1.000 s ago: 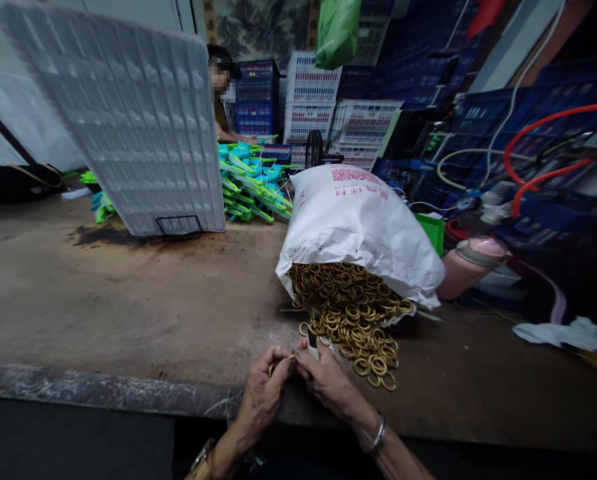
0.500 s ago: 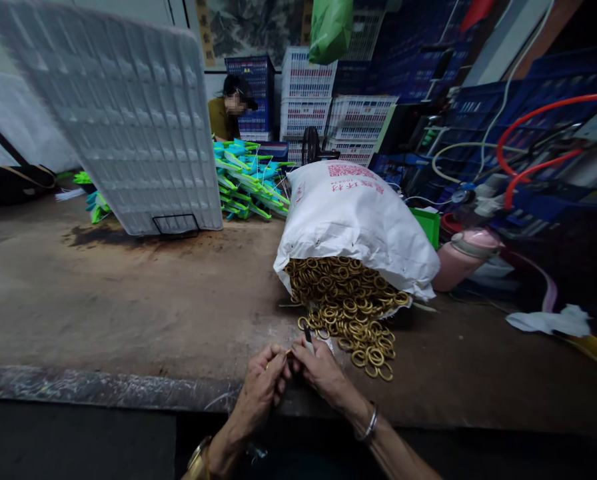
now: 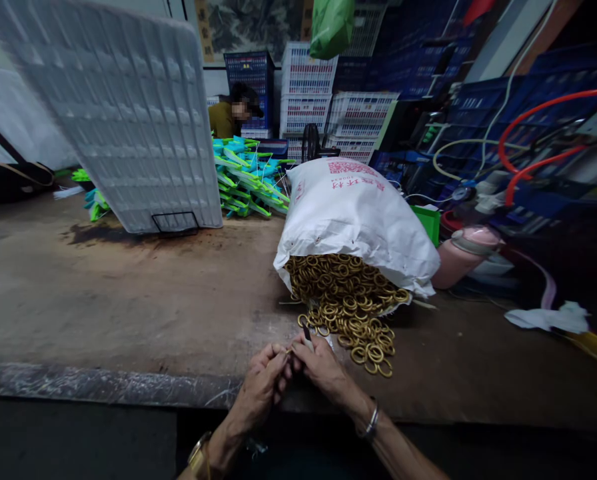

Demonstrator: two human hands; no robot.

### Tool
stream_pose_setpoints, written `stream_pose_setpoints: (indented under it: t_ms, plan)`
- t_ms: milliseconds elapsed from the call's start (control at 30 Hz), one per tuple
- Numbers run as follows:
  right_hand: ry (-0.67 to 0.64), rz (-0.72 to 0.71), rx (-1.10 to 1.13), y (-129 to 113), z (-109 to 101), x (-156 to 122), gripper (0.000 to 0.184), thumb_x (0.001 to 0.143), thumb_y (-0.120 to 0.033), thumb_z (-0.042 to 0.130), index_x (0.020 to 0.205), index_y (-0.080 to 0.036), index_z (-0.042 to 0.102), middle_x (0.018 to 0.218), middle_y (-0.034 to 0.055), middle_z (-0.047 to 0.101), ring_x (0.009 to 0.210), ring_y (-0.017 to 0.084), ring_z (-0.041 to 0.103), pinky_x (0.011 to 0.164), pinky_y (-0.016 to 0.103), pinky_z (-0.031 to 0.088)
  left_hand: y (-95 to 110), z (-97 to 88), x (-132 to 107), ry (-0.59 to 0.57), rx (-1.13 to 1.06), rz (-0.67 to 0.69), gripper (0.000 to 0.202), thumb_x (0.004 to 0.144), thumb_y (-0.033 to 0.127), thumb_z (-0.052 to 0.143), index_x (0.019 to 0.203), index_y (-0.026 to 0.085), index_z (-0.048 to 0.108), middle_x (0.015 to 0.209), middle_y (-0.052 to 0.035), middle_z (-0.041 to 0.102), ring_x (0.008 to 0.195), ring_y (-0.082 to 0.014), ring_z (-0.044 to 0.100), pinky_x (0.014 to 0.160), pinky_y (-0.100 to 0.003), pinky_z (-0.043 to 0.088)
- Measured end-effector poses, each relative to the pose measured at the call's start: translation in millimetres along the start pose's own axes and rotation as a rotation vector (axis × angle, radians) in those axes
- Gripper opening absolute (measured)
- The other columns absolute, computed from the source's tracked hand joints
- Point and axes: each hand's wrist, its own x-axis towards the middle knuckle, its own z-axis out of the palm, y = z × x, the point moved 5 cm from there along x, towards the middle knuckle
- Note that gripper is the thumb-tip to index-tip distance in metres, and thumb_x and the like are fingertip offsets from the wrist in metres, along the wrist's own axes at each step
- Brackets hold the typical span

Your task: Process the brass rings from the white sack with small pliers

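Observation:
My left hand (image 3: 264,379) is closed in a pinch on a small brass-coloured ring (image 3: 288,352), mostly hidden by the fingers. Meeting it at the fingertips, my right hand (image 3: 324,370) is closed around a small knife-like tool (image 3: 307,335), whose dark flat end sticks up past the thumb and forefinger. Just beyond my hands, a heap of brass-coloured rings (image 3: 363,327) spills onto the table. The rings come out of the open mouth of a white woven sack (image 3: 348,213) lying on its side.
A ribbed translucent panel (image 3: 143,120) stands upright in a black wire holder (image 3: 176,223) on the wooden table (image 3: 128,300). Behind are green and blue plastic pieces (image 3: 248,177), stacked crates (image 3: 306,87) and a person (image 3: 226,117). At right stand a pink bottle (image 3: 466,257) and red hoses (image 3: 508,143).
My hands stay together at nearly the same spot, with only slight finger movement. The person at the back has leaned a little lower and to the right. The view has shifted slightly.

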Motion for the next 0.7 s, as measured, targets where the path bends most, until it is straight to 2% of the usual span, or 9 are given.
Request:
stream_pose_setpoints:
  t_ms: [133, 233, 367, 467, 567, 700]
  plan:
    - [-0.011, -0.018, 0.0, -3.5, -0.4, -1.1, 0.025, 0.079, -0.032, 0.04, 0.06, -0.019, 0.047, 0.05, -0.0047, 0.049, 0.047, 0.008, 0.042, 0.048, 0.02, 0.031, -1.4, 0.7, -1.1, -0.009, -0.083, 0.01, 0.025, 0.079, 0.042, 0.05, 0.076, 0.017, 0.048, 0.061, 0.0051, 0.047, 0.04, -0.0018, 0.032, 0.035, -0.014, 0.02]
    - [0.046, -0.033, -0.08, -6.7, -4.6, -2.2, 0.023, 0.079, -0.03, 0.04, 0.061, -0.019, 0.049, 0.052, -0.0045, 0.049, 0.049, 0.009, 0.043, 0.05, 0.02, 0.032, 0.0, 0.8, -0.8, 0.007, -0.147, -0.001, 0.025, 0.077, 0.042, 0.053, 0.075, 0.018, 0.046, 0.06, 0.0057, 0.047, 0.039, -0.0016, 0.032, 0.036, -0.014, 0.02]
    - [0.067, -0.096, -0.292, -6.7, -4.9, -5.6, 0.021, 0.08, -0.027, 0.038, 0.067, -0.019, 0.052, 0.056, -0.0028, 0.051, 0.053, 0.011, 0.045, 0.053, 0.021, 0.033, 3.9, -0.7, 0.7, 0.043, -0.181, 0.009, 0.027, 0.075, 0.042, 0.056, 0.073, 0.019, 0.043, 0.059, 0.0069, 0.048, 0.039, -0.0018, 0.033, 0.037, -0.014, 0.02]
    - [0.038, -0.182, -0.508, -4.9, 0.1, -9.5, 0.017, 0.077, -0.016, 0.037, 0.071, -0.019, 0.053, 0.061, -0.0016, 0.053, 0.056, 0.011, 0.046, 0.055, 0.021, 0.031, 3.7, -1.7, 1.9, 0.04, -0.149, 0.023, 0.028, 0.075, 0.043, 0.056, 0.072, 0.019, 0.042, 0.059, 0.0071, 0.047, 0.04, -0.002, 0.033, 0.037, -0.014, 0.02]
    - [0.023, -0.202, -0.71, -3.1, 3.7, -12.5, 0.023, 0.066, -0.005, 0.037, 0.075, -0.019, 0.053, 0.064, -0.0009, 0.056, 0.059, 0.012, 0.048, 0.056, 0.021, 0.028, 0.9, -3.8, 2.3, 0.05, -0.107, 0.036, 0.029, 0.074, 0.046, 0.056, 0.073, 0.02, 0.042, 0.058, 0.0075, 0.045, 0.039, -0.0022, 0.032, 0.036, -0.014, 0.02]
    - [-0.005, -0.206, -0.867, -4.7, 6.5, -14.9, 0.032, 0.062, -0.003, 0.037, 0.084, -0.02, 0.053, 0.072, 0.0008, 0.06, 0.064, 0.013, 0.051, 0.058, 0.022, 0.027, -1.3, -5.6, 2.1, 0.057, -0.055, 0.049, 0.03, 0.075, 0.048, 0.054, 0.076, 0.02, 0.041, 0.057, 0.0076, 0.046, 0.038, -0.0023, 0.03, 0.035, -0.014, 0.02]
